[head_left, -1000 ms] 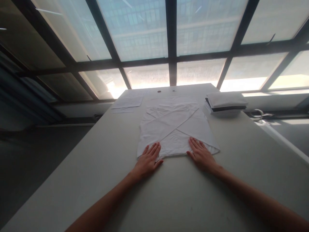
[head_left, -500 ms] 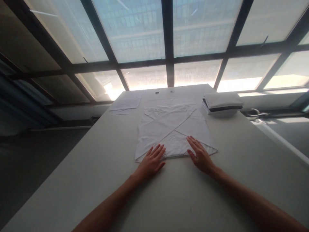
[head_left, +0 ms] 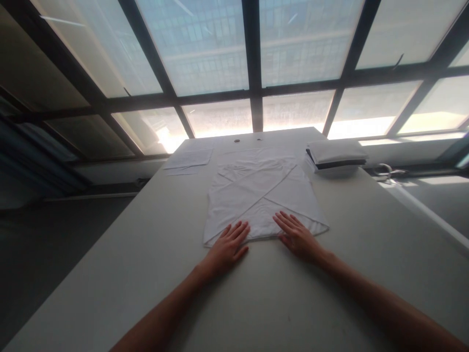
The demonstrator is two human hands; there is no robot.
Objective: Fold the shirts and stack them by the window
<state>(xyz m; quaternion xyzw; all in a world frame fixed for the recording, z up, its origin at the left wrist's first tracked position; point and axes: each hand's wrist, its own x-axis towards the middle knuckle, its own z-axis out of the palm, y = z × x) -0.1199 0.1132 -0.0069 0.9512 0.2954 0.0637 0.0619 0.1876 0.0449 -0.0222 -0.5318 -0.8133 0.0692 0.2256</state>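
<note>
A white garment (head_left: pixel 252 190), folded into a rough rectangle with crossing diagonal folds, lies on the white table (head_left: pixel 154 254) in front of me. My left hand (head_left: pixel 229 244) rests flat on its near edge toward the left corner, fingers stretched out. On the near edge to the right, my right hand (head_left: pixel 296 236) lies palm down with its fingers extended over the cloth. Neither hand grasps anything. Small wrinkles show along the far part of the garment, and its exact kind cannot be made out.
A stack of folded cloth (head_left: pixel 336 154), white and black, sits at the table's far right. Flat white sheets (head_left: pixel 188 159) lie at the far left. Beyond the table stand large windows (head_left: pixel 220 117) with dark frames. A metal object (head_left: pixel 386 171) is off the right edge.
My right hand has slid a little to the left along the garment's near edge. My left hand has stayed almost where it was.
</note>
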